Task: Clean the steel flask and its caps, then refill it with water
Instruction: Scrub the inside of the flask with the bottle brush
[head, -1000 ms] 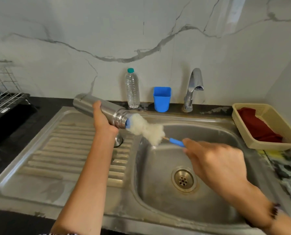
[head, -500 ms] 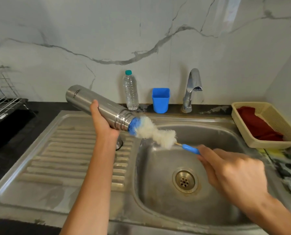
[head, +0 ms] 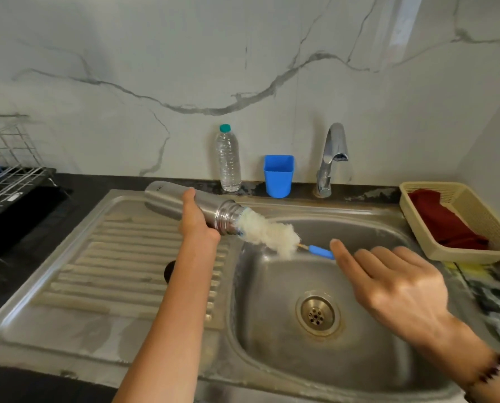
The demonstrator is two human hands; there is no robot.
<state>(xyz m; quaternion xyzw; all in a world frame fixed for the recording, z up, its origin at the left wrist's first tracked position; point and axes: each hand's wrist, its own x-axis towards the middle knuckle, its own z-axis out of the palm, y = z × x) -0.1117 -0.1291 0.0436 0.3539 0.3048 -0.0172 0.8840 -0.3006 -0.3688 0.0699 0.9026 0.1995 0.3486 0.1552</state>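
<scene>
My left hand (head: 196, 222) grips the steel flask (head: 167, 199) around its middle, tilted, mouth pointing right over the sink basin (head: 272, 330). The white fluffy head of a bottle brush (head: 269, 234) sits at the flask's mouth, mostly outside it. The brush's blue handle (head: 320, 253) runs under my right hand (head: 394, 289), whose fingers are stretched out over it; the grip underneath is hidden. A dark round cap (head: 168, 271) lies on the drainboard (head: 112, 257), half hidden behind my left forearm.
The tap (head: 331, 158) stands behind the basin, off. A clear water bottle (head: 228, 161) and a blue cup (head: 278, 175) stand by the wall. A beige basket (head: 475, 216) holding a red cloth (head: 440, 219) sits right; a wire rack (head: 7, 158) is left.
The flask has dropped lower and tilted flatter. My right hand's fingers have spread out from a closed grip on the handle. The brush head stays at the flask's mouth.
</scene>
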